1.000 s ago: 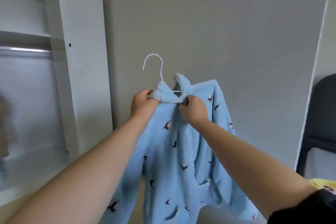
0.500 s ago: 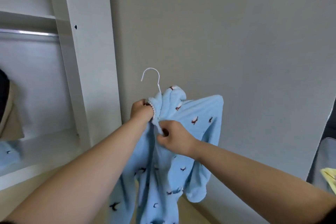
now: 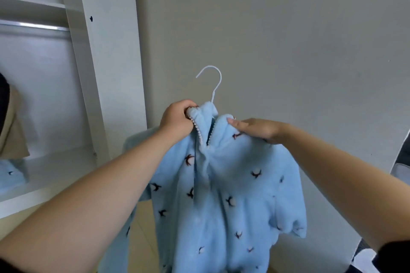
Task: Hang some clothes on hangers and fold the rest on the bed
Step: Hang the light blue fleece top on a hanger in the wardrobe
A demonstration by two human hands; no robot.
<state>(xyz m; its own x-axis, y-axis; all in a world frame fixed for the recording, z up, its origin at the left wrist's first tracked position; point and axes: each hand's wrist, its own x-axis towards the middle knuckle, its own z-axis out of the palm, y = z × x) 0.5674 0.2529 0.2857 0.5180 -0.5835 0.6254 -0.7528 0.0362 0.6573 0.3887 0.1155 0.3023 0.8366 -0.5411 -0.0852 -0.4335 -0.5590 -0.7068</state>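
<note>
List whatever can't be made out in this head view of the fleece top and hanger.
hanger: only the hook shows; its shoulders sit inside the blue fleece top.
left hand: fingertips buried in the collar, so a grip on the wire cannot be told.
Top's hem: cut off by the bottom edge.
hanging clothes in the wardrobe: cut by the left edge, blurred.

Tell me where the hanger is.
Centre of the head view: the white hanger rises from the collar of the blue garment, just right of the left hand.

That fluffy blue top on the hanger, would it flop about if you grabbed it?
Probably floppy: the blue fleece top sags in folds below its collar. Likely light, given the thin white hanger inside it. Plush, so hardly slippery.
</note>
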